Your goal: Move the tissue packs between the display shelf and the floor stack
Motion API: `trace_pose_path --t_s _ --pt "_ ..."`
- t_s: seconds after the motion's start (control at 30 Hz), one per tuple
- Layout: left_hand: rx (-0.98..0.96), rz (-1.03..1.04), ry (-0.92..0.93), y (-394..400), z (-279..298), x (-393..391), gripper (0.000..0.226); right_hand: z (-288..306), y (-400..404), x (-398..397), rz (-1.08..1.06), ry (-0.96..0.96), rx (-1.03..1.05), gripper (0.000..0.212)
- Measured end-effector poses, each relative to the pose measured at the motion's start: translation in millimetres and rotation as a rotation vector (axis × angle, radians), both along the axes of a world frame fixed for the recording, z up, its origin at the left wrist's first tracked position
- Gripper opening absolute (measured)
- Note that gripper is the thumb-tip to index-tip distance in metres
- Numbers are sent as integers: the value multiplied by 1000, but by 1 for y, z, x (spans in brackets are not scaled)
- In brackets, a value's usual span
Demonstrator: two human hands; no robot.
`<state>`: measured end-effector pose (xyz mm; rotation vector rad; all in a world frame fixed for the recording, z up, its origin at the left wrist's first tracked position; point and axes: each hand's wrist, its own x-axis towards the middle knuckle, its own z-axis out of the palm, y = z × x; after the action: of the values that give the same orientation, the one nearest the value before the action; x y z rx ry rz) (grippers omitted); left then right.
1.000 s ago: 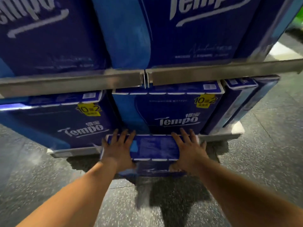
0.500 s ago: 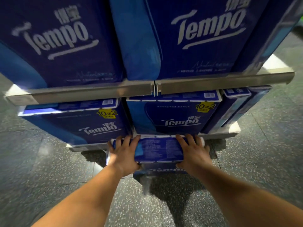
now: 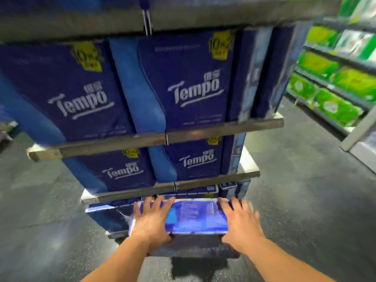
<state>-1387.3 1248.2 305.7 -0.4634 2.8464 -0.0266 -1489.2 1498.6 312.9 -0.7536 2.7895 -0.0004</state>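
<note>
A blue Tempo tissue pack (image 3: 195,217) sits low in front of the display shelf (image 3: 158,139), its top face toward me. My left hand (image 3: 151,222) grips its left end and my right hand (image 3: 240,222) grips its right end, fingers spread over the top. Behind it the shelf tiers are packed with more dark blue Tempo packs (image 3: 183,86), held back by grey metal rails. The pack's underside and whatever is beneath it are hidden. The picture is blurred by motion.
Speckled grey floor (image 3: 305,200) spreads on both sides of the display. At the far right stands another shelf unit (image 3: 335,82) filled with green packs, across an aisle. The lowest shelf edge (image 3: 130,194) juts out just above the held pack.
The view has risen and pulled back, so higher shelf tiers and the green-pack aisle now show. Both hands stay clamped on the same pack, which appears to have come up with them.
</note>
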Motion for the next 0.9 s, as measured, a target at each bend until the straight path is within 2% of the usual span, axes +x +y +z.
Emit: trace_pose_path --t_s 0.13,0.3,0.4,0.5,0.73,0.9 --pt "-13 -25 126 64 91 20 107 83 69 20 5 30 -76 109" --pt "-63 -30 159 163 202 40 116 185 166 32 50 53 -177 107" --pt "-59 -20 157 213 248 48 123 232 214 32 78 72 -162 111" --pt "-39 6 164 252 274 59 127 256 249 33 102 67 -179 119" --pt "-30 3 172 306 297 70 128 274 301 42 83 42 -201 119" --pt "-65 2 269 324 329 67 125 302 321 42 87 129 -236 117"
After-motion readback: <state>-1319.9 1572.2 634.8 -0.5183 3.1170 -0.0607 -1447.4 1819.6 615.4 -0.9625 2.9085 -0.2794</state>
